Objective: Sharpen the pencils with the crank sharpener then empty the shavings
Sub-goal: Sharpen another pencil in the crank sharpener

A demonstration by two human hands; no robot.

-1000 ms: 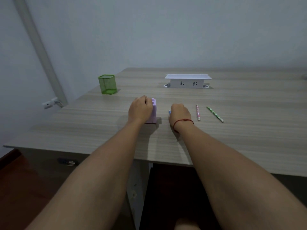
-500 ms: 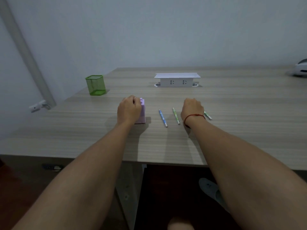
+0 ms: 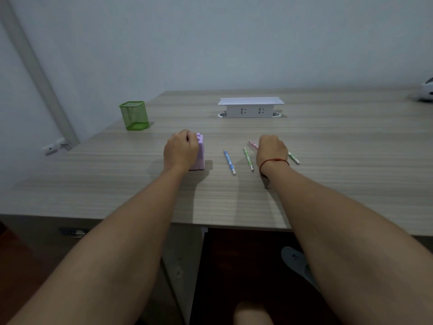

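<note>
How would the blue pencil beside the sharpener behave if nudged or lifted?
The blue pencil lies loose and flat on the smooth table, so a sideways nudge would probably roll it. It looks thin, straight and rigid, so it is likely light and should lift without bending.

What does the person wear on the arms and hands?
Both forearms are bare, with no sleeves in view. A thin red string bracelet circles the wrist of the right hand. The left hand wears nothing visible.
</note>
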